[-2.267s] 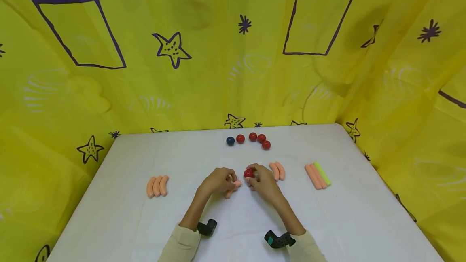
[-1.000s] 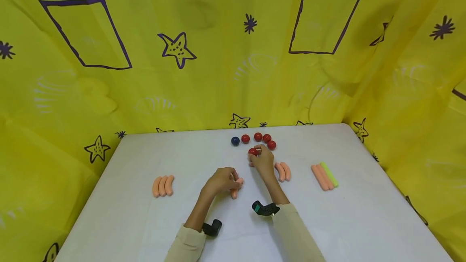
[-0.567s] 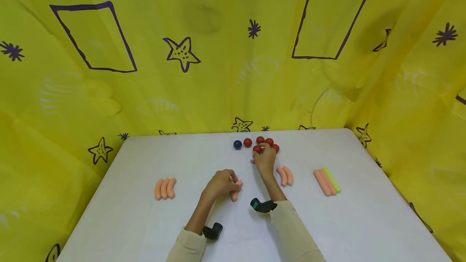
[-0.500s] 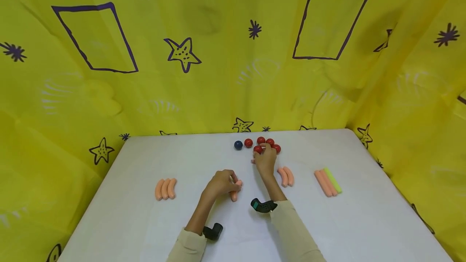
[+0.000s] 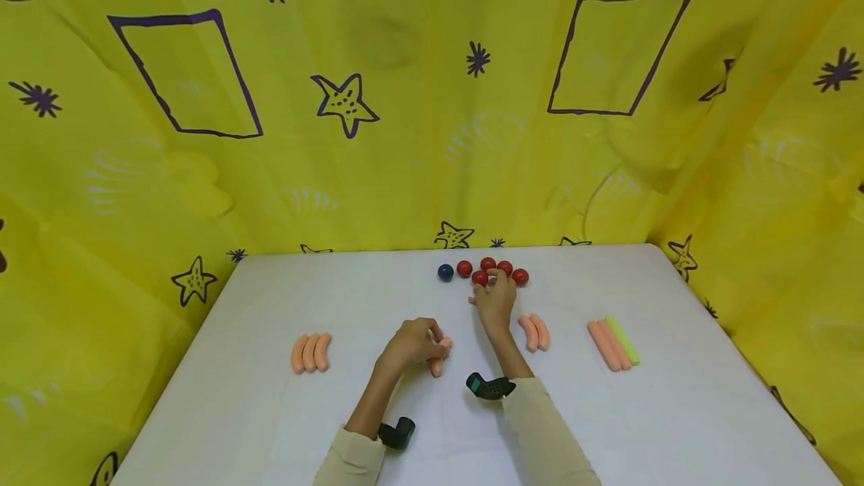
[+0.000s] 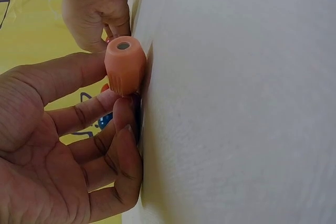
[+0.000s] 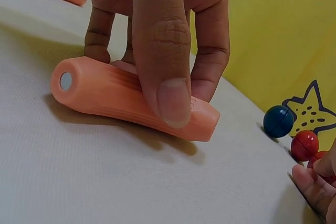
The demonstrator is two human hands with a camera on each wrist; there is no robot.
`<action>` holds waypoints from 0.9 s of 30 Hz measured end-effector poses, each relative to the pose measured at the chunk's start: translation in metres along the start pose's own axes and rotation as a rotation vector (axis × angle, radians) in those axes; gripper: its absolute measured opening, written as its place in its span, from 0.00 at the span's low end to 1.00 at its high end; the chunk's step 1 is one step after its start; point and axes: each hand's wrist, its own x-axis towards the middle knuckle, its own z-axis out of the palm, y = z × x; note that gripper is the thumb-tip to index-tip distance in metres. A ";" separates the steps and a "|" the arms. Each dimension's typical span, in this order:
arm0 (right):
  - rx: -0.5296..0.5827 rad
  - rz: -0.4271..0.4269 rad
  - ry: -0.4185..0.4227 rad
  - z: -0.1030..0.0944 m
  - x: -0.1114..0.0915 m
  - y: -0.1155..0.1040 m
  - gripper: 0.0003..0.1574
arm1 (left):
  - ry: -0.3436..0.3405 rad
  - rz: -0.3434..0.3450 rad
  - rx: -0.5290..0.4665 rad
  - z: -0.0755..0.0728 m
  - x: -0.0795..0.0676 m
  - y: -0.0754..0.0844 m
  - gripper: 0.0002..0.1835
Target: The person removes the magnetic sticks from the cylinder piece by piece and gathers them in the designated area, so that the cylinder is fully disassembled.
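My left hand (image 5: 413, 342) pinches a curved orange magnetic stick (image 7: 131, 98) between thumb and fingers, low over the white table in the middle. A round metal disc shows in the stick's end. Farther forward, my right hand (image 5: 497, 300) has its fingertips around a red ball (image 5: 479, 278), beside a group of other red balls (image 5: 520, 277). To the left of that group are one more red ball (image 5: 464, 268) and a dark blue ball (image 5: 445, 272). The left wrist view shows my right hand (image 6: 97, 11) behind the stick.
Three curved orange sticks (image 5: 310, 352) lie side by side at left. Two more curved sticks (image 5: 535, 332) lie right of centre. Farther right are straight orange sticks (image 5: 607, 345) beside a yellow-green stick (image 5: 622, 340). A yellow patterned curtain (image 5: 405, 133) surrounds the table (image 5: 256, 426).
My right hand has carried the red ball forward, away from my left hand to the other red balls. My left hand stays in place, pinching the orange stick. The head view has shifted slightly.
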 end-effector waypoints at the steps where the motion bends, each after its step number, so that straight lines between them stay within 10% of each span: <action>1: 0.004 -0.005 0.003 0.000 0.000 0.000 0.22 | 0.001 0.003 0.000 0.000 0.000 0.000 0.11; 27: -0.066 -0.032 0.014 -0.011 -0.012 0.000 0.21 | 0.093 -0.020 0.024 -0.006 0.009 -0.002 0.11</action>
